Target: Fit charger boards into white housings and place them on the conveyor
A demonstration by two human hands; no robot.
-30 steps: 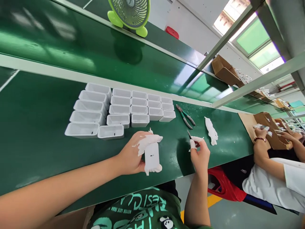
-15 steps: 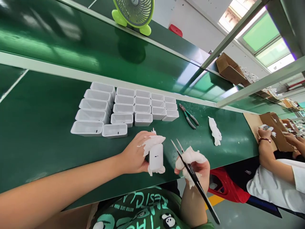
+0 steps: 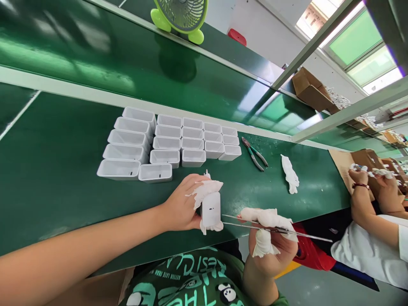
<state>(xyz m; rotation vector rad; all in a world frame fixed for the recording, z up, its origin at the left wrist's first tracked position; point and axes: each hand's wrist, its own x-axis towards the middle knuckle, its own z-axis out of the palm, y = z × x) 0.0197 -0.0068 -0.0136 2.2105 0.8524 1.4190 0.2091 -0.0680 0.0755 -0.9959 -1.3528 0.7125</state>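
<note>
My left hand [image 3: 188, 204], with white finger covers on some fingers, is closed around a small white plastic box [image 3: 211, 210]. One end of the box, with a short dark slot in it, faces up toward me. In my right hand [image 3: 270, 238], also wearing white finger covers, is a pair of metal tweezers [image 3: 255, 224]. Their two thin tips point left, slightly apart, and stop close to the right side of the box. Beyond my left hand stand several rows of white open boxes [image 3: 155, 173] on the green table.
Green-handled pliers [image 3: 255, 154] lie right of the rows, and a crumpled white finger cover [image 3: 289, 174] farther right. A green fan [image 3: 183, 17] stands on the shelf. At far right a co-worker's hands [image 3: 360, 176] are over cardboard boxes [image 3: 366, 159].
The tweezers have swung from a steep slant to nearly level, and their tips have come left and down to the box. My left hand keeps its hold on the box.
</note>
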